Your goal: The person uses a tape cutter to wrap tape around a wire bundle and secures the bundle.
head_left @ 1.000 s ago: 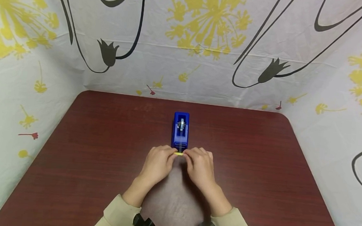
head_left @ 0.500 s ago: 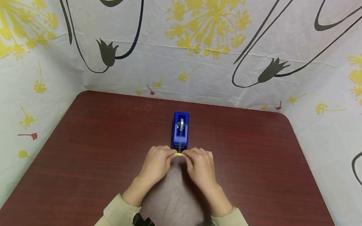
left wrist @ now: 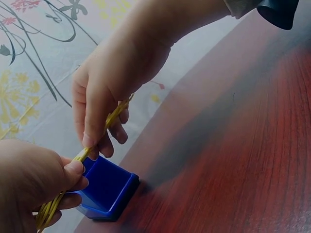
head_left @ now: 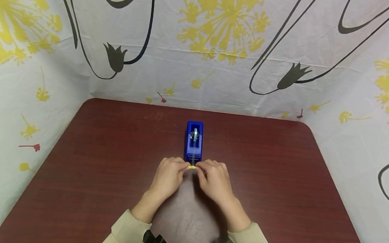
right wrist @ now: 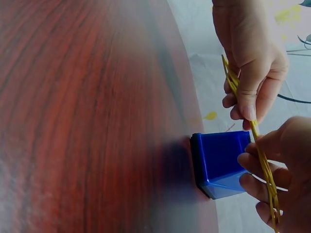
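A blue tape dispenser [head_left: 194, 142] stands upright on the table, its front end facing the person. Clear tape [head_left: 194, 146] runs from its roll to the front and reaches the yellow bundle between the hands. My left hand [head_left: 168, 176] and right hand [head_left: 214, 181] pinch a slim bundle of thin yellow strands [head_left: 192, 167] from opposite sides, held crosswise just before the dispenser. In the left wrist view the strands [left wrist: 51, 208] extend past the left fingers. The right wrist view shows the strands [right wrist: 265, 167] lying along the right fingers, thumb against them.
The reddish-brown table [head_left: 112, 138] has rounded far corners. A white cloth [head_left: 213, 89] printed with yellow and dark grey flowers hangs behind it and along both sides. Small dark cameras sit at both cuffs, the left one [head_left: 154, 241] tilted inward.
Both hands and the yellow bundle have edged very slightly toward the person. The right fingers have shifted a little on the bundle. The dispenser stays in place.
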A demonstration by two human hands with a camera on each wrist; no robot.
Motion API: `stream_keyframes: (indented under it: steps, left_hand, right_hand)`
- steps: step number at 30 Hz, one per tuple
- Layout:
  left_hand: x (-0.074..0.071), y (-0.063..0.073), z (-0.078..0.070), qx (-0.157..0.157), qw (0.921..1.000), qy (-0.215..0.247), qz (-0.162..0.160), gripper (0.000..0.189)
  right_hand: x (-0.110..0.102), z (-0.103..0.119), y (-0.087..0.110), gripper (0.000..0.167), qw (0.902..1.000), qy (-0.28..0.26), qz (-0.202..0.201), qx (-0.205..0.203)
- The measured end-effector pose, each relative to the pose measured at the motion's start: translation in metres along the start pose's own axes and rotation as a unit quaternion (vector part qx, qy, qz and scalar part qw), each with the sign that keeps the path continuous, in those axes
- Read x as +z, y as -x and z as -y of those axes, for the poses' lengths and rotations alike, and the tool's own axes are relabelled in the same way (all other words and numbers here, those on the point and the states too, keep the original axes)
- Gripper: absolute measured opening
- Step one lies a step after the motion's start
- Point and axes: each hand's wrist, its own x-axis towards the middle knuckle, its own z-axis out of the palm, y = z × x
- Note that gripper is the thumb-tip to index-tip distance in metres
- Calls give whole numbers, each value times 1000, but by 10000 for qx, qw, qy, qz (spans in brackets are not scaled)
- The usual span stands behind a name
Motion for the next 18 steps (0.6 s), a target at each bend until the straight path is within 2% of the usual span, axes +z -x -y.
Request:
stream_keyframes:
  steps: [6,15,18]
  left_hand:
    - [1,1,0,-38,10000,63,66,9]
    - [1,-1,-1,-125,9989,-4,454,12]
    - [1,-1,-1,-132,9988,-41,464,12]
  right_hand:
    - [1,-1,-1,7,9998,134,112,-57]
    - [3,-4,1,7,9995,125,-227,-185]
    - [3,-4,1,7,9992,121,-296,-223]
